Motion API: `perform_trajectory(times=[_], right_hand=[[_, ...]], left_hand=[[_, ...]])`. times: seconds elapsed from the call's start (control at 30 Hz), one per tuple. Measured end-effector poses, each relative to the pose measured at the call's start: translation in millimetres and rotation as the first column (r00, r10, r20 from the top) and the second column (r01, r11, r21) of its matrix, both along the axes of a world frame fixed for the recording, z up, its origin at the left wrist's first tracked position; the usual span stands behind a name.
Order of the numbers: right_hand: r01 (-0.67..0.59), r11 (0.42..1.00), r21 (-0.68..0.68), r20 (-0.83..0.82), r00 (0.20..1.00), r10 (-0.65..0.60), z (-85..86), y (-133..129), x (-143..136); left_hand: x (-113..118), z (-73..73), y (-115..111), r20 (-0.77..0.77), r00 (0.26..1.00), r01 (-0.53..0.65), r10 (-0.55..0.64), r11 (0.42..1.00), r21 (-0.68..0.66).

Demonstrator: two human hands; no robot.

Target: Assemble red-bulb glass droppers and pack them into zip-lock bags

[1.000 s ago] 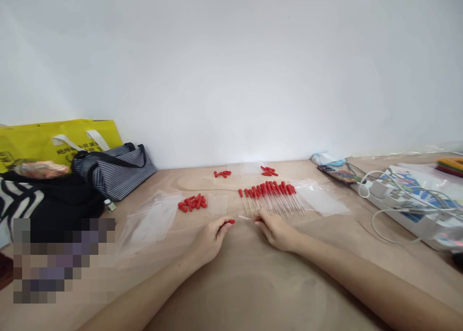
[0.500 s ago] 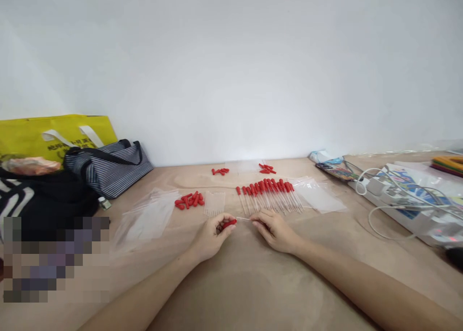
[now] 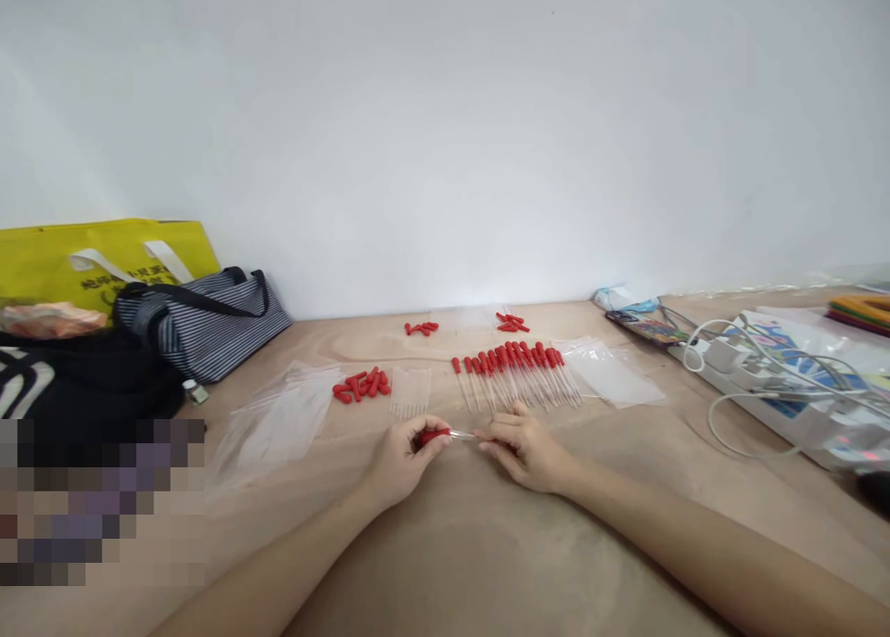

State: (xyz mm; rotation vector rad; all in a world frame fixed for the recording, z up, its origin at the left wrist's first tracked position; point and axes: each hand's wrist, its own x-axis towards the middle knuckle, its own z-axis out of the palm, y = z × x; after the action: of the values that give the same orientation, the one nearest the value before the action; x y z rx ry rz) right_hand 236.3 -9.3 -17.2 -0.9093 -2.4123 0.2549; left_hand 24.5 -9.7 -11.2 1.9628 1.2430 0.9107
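My left hand [image 3: 410, 453] is closed around a red rubber dropper bulb [image 3: 434, 436], its open end facing right. From that end a clear glass tube [image 3: 463, 435] runs across to my right hand [image 3: 523, 448], whose fingers pinch it. Tube and bulb meet end to end; how deep the tube sits is too small to tell. Beyond my hands lies a row of red-bulbed droppers [image 3: 514, 363], thin stems toward me. Left of it are several bare glass tubes [image 3: 411, 391] and a pile of loose red bulbs [image 3: 362, 385].
Clear plastic bags lie at left [image 3: 285, 424] and right [image 3: 612, 373]. Two small bulb groups [image 3: 421, 328] [image 3: 513, 323] are near the wall. A striped bag [image 3: 209, 326], yellow bag [image 3: 132, 248] and small bottle [image 3: 196, 392] stand left. A power strip [image 3: 820, 433] with cables is right.
The bulb and the glass tube have come together between my hands, and my hands have shifted slightly nearer to me. The view has turned a little.
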Motion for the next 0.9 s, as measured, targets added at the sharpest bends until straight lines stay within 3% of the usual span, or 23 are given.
perform_trajectory(times=[0.23, 0.5, 0.9], right_hand=[[-0.038, 0.996, 0.081, 0.085, 0.996, 0.031, 4.4, 0, 5], [-0.036, 0.99, 0.137, 0.082, 0.996, 0.025, 0.5, -3, 0], [-0.052, 0.998, 0.034, 0.03, 0.998, 0.051, 0.6, -4, -11]], left_hand=[[3, 9.2, -11, -0.15, 0.988, 0.062, -0.046, 0.992, 0.106], [4, 7.6, -13, -0.288, 0.954, 0.163, -0.079, 0.946, 0.279], [5, 9.7, -15, -0.308, 0.947, 0.198, -0.089, 0.919, 0.342]])
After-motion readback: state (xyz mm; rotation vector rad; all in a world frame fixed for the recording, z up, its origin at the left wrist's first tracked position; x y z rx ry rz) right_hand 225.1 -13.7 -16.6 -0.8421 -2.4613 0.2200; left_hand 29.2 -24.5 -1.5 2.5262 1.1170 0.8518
